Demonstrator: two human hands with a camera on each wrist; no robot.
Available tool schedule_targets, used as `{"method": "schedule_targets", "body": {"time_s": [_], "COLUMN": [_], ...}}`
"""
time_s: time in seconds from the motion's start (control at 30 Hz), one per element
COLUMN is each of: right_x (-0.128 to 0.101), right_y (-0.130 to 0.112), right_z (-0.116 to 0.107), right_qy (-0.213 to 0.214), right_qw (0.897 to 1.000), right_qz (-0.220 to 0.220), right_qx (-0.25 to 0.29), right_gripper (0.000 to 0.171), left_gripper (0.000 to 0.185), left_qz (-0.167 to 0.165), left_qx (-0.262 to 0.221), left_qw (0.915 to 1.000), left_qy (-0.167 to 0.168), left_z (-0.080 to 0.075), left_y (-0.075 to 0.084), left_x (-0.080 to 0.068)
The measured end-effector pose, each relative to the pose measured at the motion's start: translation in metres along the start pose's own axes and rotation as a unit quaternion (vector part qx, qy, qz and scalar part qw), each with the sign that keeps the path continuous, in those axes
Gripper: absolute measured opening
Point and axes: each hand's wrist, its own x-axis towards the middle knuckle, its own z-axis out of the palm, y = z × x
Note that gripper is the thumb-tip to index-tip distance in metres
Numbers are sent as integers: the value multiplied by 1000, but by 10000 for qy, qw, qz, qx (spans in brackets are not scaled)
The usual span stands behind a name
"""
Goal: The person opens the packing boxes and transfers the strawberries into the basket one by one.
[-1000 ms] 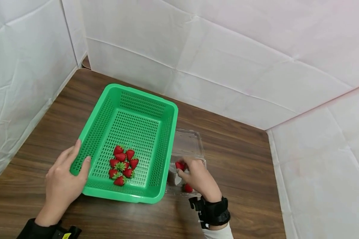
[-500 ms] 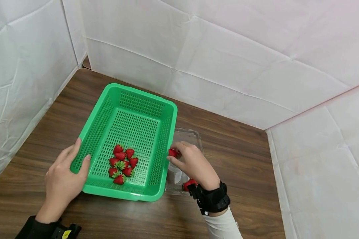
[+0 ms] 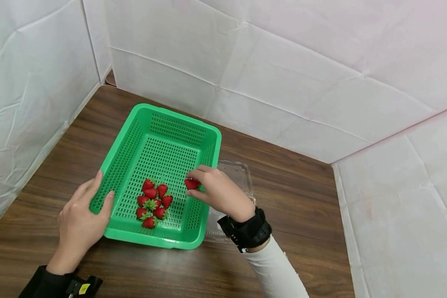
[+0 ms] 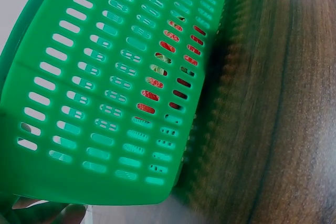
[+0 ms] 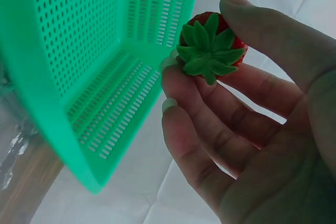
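Across the right side of a green plastic basket [image 3: 156, 243], my right hand [image 3: 223, 192] pinches a red strawberry [image 3: 191, 183] between thumb and fingers, over the basket's inside. The right wrist view shows the strawberry's green leafy cap [image 5: 210, 51] turned toward the camera. My left hand [image 3: 80, 217] grips the basket's left wall near its front corner, thumb on the inner side. Several strawberries [image 3: 150, 193] lie clustered on the basket floor, toward the front. Red and green bits of them show through the slots of the basket wall [image 4: 94, 187] in the left wrist view.
A clear plastic clamshell box [image 3: 242, 171] lies with its lid raised back at the basket's right, partly hidden by my right hand and wrist. The brown wooden table [image 3: 301, 207] is bordered by white sheet walls [image 3: 275, 82] at the left, back and right.
My right hand has carried the strawberry up and leftward from the clear box to over the basket. My left hand keeps its grip on the basket's wall.
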Motion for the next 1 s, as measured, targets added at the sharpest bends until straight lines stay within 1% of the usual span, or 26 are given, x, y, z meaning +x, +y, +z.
{"method": "schedule_targets", "body": {"time_s": [0.23, 0.4, 0.57, 0.7, 0.9, 1.0], "right_x": [23, 40, 57, 71, 90, 96], "right_y": [-3, -4, -2, 0, 1, 0], "right_z": [-1, 0, 3, 6, 14, 17], "right_qy": [-260, -389, -532, -756, -1198, -1408], "right_qw": [9992, 9972, 9948, 9929, 9872, 9835], "right_qz": [-131, -342, -487, -461, -456, -393], "right_qx": [-283, -536, -718, -799, -946, -1068], "right_gripper": [25, 18, 18, 18, 7, 7], "left_gripper": [58, 58, 58, 57, 57, 57], "left_qz": [-80, -55, -17, -10, -48, -59], "left_qx": [100, 152, 204, 170, 164, 190], "left_qw": [9999, 9999, 9998, 9998, 9997, 9997], "left_qy": [-40, -7, -31, -121, -173, -173], "left_z": [1, 0, -1, -1, -1, -1], "left_y": [1, 1, 1, 2, 3, 3], "left_x": [-1, -1, 0, 1, 1, 1]}}
